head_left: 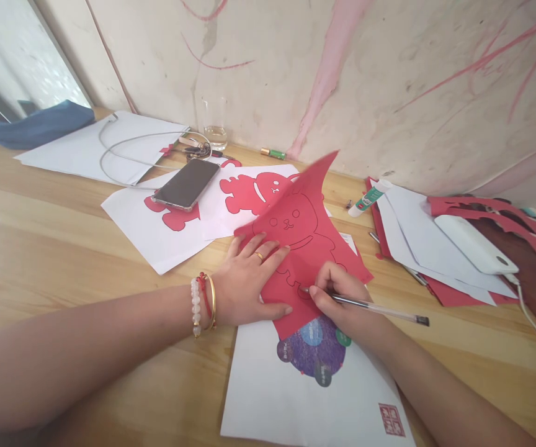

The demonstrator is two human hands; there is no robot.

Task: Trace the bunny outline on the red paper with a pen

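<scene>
A sheet of red paper (305, 242) with a black outline of a cartoon animal lies on the wooden table, its far corner curling up. My left hand (249, 279) presses flat on the sheet's left side, with a ring and bracelets showing. My right hand (342, 298) grips a clear ballpoint pen (379, 309), its tip on the red paper near the lower outline. Under the sheet is a white paper (296, 410) printed with a purple round figure (312, 351), partly hidden.
A phone (185, 184) rests on a white sheet with a red figure (165, 236). Behind stand a glass of water (215, 121) and keys (193, 147). To the right lie a glue stick (368, 200), a white power bank (475, 244) and red paper offcuts (495, 217), against a stained wall.
</scene>
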